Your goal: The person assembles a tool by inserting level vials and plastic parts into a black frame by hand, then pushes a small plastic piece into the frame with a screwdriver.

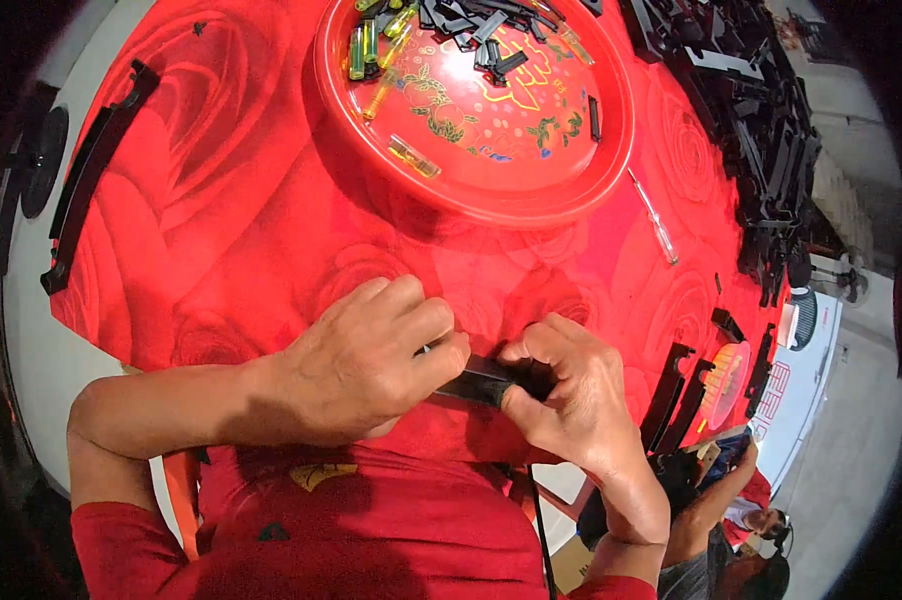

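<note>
Lower centre of the frame: a black plastic piece [481, 384], its left end in the curled left hand [379, 350], its right end gripped by the partly closed right hand [576, 395]. Upper centre: red tray [541, 195].

black bar [479, 382] partly hidden by fingers [441, 366], red tray [501, 212] cropped at top, dark scrap [199, 28] too small to tell

Red short-sleeved shirt [391, 525], yellow print [323, 476]
</note>
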A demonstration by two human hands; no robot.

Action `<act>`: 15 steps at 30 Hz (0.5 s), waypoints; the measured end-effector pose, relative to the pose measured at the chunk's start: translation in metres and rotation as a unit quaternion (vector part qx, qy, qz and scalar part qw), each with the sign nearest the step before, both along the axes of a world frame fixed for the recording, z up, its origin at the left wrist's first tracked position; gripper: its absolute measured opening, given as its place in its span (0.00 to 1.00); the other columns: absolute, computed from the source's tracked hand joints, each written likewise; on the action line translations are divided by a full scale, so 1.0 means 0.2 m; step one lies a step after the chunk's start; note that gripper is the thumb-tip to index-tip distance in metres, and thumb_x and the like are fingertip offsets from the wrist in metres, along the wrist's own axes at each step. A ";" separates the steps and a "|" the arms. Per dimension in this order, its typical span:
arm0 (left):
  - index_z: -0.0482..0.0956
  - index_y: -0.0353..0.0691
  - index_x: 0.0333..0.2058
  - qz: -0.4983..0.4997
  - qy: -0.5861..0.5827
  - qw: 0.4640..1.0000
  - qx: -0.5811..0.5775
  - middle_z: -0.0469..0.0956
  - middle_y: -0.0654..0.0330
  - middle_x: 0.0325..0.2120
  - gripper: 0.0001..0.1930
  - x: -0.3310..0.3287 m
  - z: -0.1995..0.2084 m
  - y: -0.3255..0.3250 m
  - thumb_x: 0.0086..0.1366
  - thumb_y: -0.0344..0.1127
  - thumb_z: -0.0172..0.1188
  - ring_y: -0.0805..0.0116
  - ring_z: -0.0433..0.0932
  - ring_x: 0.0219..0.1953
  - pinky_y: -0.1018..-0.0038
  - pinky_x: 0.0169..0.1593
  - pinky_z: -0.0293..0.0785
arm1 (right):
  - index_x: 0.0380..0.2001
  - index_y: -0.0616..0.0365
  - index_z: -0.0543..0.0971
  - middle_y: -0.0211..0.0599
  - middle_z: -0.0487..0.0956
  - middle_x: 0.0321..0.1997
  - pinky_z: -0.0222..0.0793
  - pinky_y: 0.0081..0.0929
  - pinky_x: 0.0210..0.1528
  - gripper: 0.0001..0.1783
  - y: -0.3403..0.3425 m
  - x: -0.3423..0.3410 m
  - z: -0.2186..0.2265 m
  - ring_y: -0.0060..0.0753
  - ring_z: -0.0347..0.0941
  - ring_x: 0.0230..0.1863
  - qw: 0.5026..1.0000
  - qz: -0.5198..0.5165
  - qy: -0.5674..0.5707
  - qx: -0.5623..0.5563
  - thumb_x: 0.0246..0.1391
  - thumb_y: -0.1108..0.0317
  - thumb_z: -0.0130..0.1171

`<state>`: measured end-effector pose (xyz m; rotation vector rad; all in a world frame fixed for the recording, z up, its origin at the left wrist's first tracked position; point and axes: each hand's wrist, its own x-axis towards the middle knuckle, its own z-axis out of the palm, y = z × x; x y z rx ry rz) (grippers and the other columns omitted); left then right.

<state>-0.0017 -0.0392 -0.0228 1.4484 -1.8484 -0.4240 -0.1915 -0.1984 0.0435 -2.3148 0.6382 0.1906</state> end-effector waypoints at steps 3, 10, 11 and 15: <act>0.81 0.37 0.48 0.000 -0.005 1.000 -0.012 0.73 0.58 0.34 0.24 0.00 -0.01 0.01 0.49 0.30 0.69 0.57 0.72 0.34 0.62 0.36 0.68 | 0.32 0.58 0.81 0.38 0.75 0.27 0.70 0.38 0.33 0.13 -0.05 -0.03 0.02 0.43 0.76 0.32 1.000 -0.004 0.008 0.027 0.40 0.72 0.70; 0.80 0.37 0.48 0.005 -0.006 1.000 -0.010 0.73 0.58 0.33 0.24 0.00 0.00 0.02 0.49 0.30 0.70 0.57 0.71 0.34 0.61 0.36 0.68 | 0.34 0.61 0.81 0.36 0.76 0.28 0.69 0.32 0.34 0.13 -0.07 -0.09 0.04 0.38 0.74 0.31 0.999 -0.002 0.045 0.023 0.41 0.76 0.69; 0.80 0.37 0.48 0.008 -0.007 1.000 -0.007 0.73 0.58 0.34 0.24 -0.01 0.00 0.02 0.49 0.30 0.70 0.57 0.71 0.34 0.61 0.36 0.68 | 0.34 0.61 0.81 0.37 0.76 0.28 0.69 0.33 0.34 0.13 -0.06 -0.07 0.04 0.39 0.74 0.31 0.998 0.003 0.053 0.016 0.41 0.75 0.69; 0.80 0.37 0.48 0.010 0.005 1.000 -0.010 0.73 0.57 0.34 0.23 -0.01 0.00 0.02 0.51 0.30 0.70 0.56 0.71 0.33 0.61 0.36 0.68 | 0.33 0.61 0.81 0.38 0.76 0.28 0.70 0.35 0.35 0.12 -0.02 -0.02 0.04 0.41 0.75 0.32 1.000 0.006 0.023 -0.010 0.41 0.76 0.68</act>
